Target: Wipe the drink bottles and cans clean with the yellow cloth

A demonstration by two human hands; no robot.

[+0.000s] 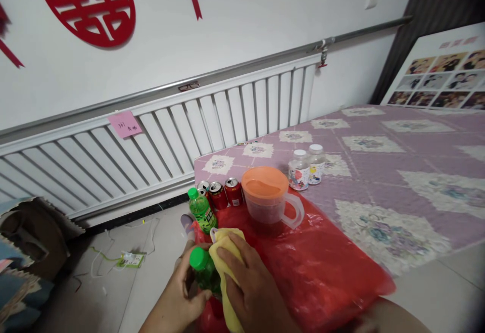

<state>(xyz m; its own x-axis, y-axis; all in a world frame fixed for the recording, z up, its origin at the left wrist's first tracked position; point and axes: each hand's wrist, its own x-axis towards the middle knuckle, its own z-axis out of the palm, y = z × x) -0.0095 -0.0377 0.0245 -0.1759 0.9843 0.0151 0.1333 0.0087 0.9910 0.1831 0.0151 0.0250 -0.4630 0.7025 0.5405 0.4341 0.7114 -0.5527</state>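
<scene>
Left grip [185, 287] is clasping a green-capped plastic bottle [207, 274]; right grip [248, 277] is holding a yellow cloth [224, 254] against it. Any uneven pressure is risking slippage.

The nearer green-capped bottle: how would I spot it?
Start at the flowered tablecloth, then the red plastic along its near side. This bottle is in the left hand, a yellow cloth against it; its green-capped neighbour stands beyond, beside red cans.
</scene>
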